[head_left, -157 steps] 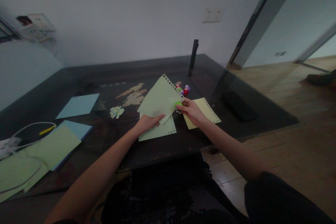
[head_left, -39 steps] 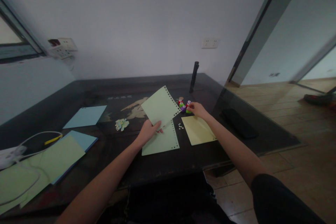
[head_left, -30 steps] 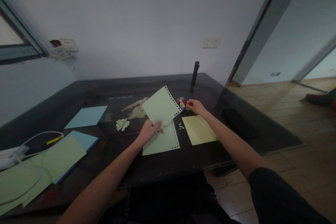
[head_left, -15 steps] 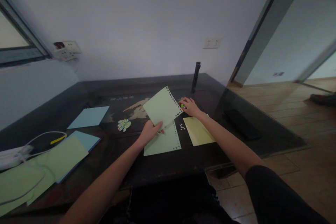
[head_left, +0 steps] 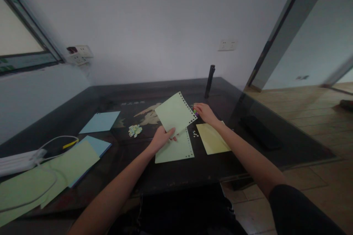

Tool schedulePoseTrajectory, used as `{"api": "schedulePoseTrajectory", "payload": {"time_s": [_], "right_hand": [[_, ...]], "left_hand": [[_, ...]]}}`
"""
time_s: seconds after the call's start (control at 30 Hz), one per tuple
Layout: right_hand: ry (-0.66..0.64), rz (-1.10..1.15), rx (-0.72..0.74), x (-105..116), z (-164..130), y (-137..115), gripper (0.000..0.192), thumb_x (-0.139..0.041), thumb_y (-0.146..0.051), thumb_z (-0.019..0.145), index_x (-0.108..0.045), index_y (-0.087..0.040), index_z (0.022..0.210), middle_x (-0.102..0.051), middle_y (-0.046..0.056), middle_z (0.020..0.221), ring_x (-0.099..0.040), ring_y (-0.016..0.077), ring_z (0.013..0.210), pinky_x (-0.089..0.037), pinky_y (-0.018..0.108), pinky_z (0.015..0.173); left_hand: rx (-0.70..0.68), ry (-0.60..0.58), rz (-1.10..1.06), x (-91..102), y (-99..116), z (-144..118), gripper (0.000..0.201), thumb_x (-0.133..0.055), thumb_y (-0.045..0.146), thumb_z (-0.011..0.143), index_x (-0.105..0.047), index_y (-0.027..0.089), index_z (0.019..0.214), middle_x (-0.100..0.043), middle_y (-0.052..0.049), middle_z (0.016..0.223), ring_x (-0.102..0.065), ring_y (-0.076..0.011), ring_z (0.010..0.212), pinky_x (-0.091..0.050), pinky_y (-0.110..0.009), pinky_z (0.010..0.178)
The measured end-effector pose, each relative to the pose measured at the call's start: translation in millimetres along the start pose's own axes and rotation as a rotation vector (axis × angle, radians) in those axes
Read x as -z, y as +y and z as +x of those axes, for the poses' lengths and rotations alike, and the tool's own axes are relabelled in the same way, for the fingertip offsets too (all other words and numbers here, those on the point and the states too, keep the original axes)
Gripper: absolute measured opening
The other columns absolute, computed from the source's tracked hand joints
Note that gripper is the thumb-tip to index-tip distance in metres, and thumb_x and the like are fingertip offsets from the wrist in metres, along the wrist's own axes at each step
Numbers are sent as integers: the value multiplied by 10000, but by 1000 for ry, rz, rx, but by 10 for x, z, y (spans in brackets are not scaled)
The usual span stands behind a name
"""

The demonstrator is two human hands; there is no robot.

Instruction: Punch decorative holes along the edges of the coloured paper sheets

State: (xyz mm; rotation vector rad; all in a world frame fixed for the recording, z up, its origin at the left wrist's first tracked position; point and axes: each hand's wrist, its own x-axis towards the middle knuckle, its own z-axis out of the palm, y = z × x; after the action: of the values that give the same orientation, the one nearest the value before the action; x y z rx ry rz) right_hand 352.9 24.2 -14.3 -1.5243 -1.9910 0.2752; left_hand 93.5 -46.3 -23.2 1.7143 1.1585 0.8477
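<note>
Between the thumb and fingers of my left hand (head_left: 162, 137) is a pale green sheet of paper (head_left: 173, 112), tilted above the table, with a row of small holes along its right edge. Another pale green sheet (head_left: 176, 152) with holes at its edge lies beneath. My right hand (head_left: 205, 113) is closed around a small red, green and purple object (head_left: 195, 111) beside the held sheet's right corner; its kind is partly hidden by the fingers. Tiny white bits (head_left: 195, 134) lie below it, next to a yellow sheet (head_left: 211, 141) under my right forearm.
A pile of small pale paper bits (head_left: 135, 130) sits left of centre on the dark table (head_left: 176, 176). Blue paper (head_left: 100, 122), green sheets (head_left: 74, 163) and a white power strip (head_left: 16, 163) with its cable are at left. A black upright stick (head_left: 210, 81) and dark flat case (head_left: 260, 132) are at right.
The view has shifted slightly, so everything sits a little further right. My right hand's fingers have drawn in closer around the small colourful object. My left hand still grips the sheet.
</note>
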Motion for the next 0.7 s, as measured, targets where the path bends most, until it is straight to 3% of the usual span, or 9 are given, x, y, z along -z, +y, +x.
{"api": "schedulePoseTrajectory", "payload": {"time_s": [0.13,0.27,0.4,0.7], "right_hand": [[-68,554,-213,145,-197,-207,408,-353,-424,944,-649,-143,962,-699,110,965,-654,175,842,-504,294,758],[-134,772,-273,181,-406,-305,302,-634,-389,781,-643,-144,957,-711,82,894,-654,168,752,-516,274,661],[-131,889,-339,158,-474,-274,283,-738,-306,674,-652,-140,887,-720,85,843,-661,168,718,-524,285,665],[-45,902,-364,186,-460,-163,214,-703,-269,718,-655,-142,884,-725,90,870,-672,174,734,-546,316,703]], "left_hand": [[-1,-125,-75,-10,-5,-14,253,-566,327,804,-655,91,797,-716,-105,702,-639,-160,545,-478,-246,537],[50,-317,-156,-38,44,-70,307,-611,385,785,-625,102,904,-726,-130,845,-667,-166,556,-486,-241,500],[76,-345,-139,-45,66,-79,340,-640,400,765,-603,104,929,-724,-118,824,-661,-154,524,-464,-215,461],[27,-306,-214,-25,30,-27,418,-602,493,780,-562,112,948,-718,-112,802,-633,-126,499,-442,-203,467]]}}
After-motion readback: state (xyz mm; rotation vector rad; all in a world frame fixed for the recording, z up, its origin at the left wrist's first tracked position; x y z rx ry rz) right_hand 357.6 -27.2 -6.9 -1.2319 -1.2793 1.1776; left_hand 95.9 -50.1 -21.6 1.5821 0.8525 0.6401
